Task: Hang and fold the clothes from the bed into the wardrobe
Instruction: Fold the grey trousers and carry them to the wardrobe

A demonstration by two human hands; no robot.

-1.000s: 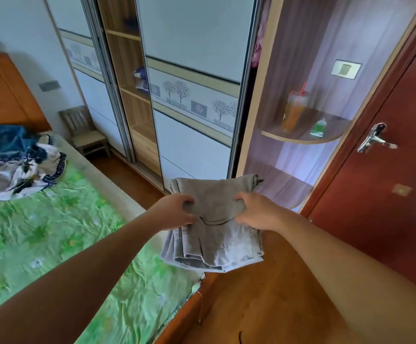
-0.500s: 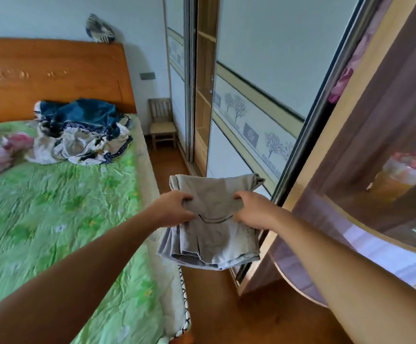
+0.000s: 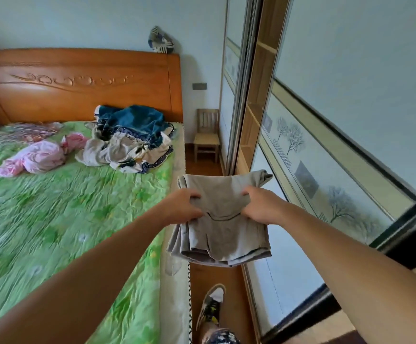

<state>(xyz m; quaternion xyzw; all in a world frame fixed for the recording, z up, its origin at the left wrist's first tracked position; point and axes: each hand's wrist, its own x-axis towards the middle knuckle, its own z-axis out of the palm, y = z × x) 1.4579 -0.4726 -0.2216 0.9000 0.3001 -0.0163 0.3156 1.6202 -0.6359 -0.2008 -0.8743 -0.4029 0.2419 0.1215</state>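
The folded grey garment (image 3: 223,232) hung in the air between the edge of the bed (image 3: 53,219) and the wardrobe's sliding door (image 3: 331,135), above the wooden floor (image 3: 217,275). The left hand (image 3: 182,207) gripped its left side and the right hand (image 3: 261,208) its right side, fingers curled into the cloth and pinching the upper fold. The lower layers drooped below the hands. On the bed lay a blue-and-cream heap of clothes (image 3: 130,137) near the headboard (image 3: 78,83), with a pink garment (image 3: 38,157) beside it. The wardrobe's open section (image 3: 254,120) showed wooden shelves; their contents could not be told. Both forearms reached forward, nearly straight.
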